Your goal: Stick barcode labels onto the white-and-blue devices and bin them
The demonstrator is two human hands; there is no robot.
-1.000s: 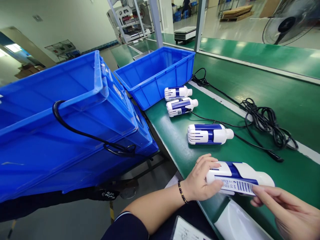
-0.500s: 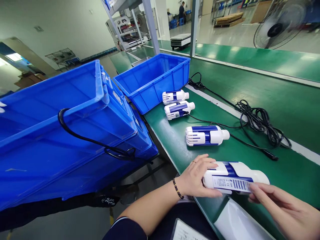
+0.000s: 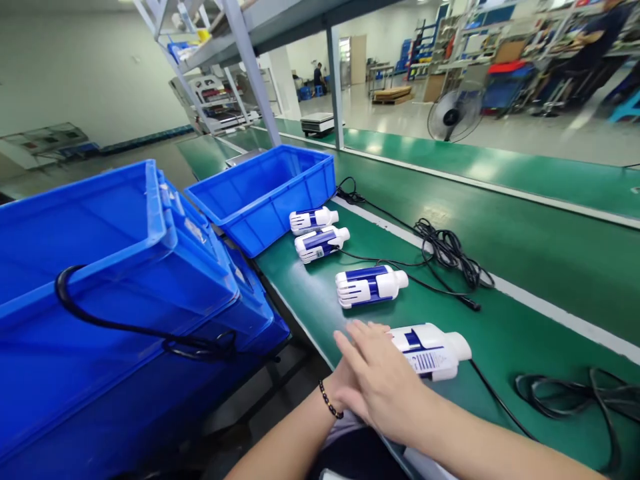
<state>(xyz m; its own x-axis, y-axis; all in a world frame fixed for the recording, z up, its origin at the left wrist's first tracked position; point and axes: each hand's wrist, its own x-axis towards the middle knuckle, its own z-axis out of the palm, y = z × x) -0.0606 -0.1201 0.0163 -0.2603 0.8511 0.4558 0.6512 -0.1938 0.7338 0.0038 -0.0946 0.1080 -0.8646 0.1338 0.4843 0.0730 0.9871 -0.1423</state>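
Note:
A white-and-blue bottle-shaped electrical device (image 3: 440, 353) lies on the green bench in front of me, its narrow neck to the right and a printed label on its near side. My left hand (image 3: 343, 387), with a beaded bracelet at the wrist, is around the device's left end, mostly hidden. Across it lies my right hand (image 3: 380, 380), fingers stretched out and flat, covering that end and part of the label. Farther up the bench rests a matching device (image 3: 373, 287), with two more (image 3: 323, 243) side by side beyond it.
Stacked blue crates (image 3: 100, 267) stand on the left, a black cable (image 3: 110, 325) hanging over one rim. Another blue crate (image 3: 280, 207) sits on the bench (image 3: 310, 300). Coiled black cables (image 3: 445, 250) lie along the white strip and at the right (image 3: 575, 393). Behind are shelf posts and a fan (image 3: 453, 117).
My right hand has moved left from the label's right end to lie over my left hand. The view has shifted, bringing a cable from the device's neck and a coil into sight.

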